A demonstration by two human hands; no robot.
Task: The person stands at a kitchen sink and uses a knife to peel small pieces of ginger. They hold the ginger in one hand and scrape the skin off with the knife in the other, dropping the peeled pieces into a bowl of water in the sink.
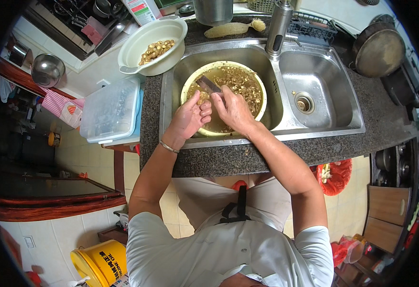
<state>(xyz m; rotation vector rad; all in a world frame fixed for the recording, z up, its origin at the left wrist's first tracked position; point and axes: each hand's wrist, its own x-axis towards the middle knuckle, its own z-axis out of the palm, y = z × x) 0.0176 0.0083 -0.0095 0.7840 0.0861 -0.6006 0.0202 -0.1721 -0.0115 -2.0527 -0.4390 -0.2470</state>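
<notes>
Below all the fingers (205,113) sits a big steel sink (272,107), with a round, pale yellow tub (264,98) in it, holding cloudy water (215,125) and brown bits (250,91). Up and left of the fingers is a white bowl (164,68) with little yellow-brown pieces (157,51). The right hand (234,109)'s fingers are wrapped around a knife (208,84), and its wide, dark blade pokes out to their left. The left hand (191,115)'s fingers are curled up and seem to pinch a small lump (202,97), close to the blade, over the tub. To trim it well, make small, slow cuts, hold it snugly because wet things slip, and tuck the fingertips away from the sharp edge. The lump looks yellow-brown and maybe roundish, but the fingers hide most of it.
</notes>
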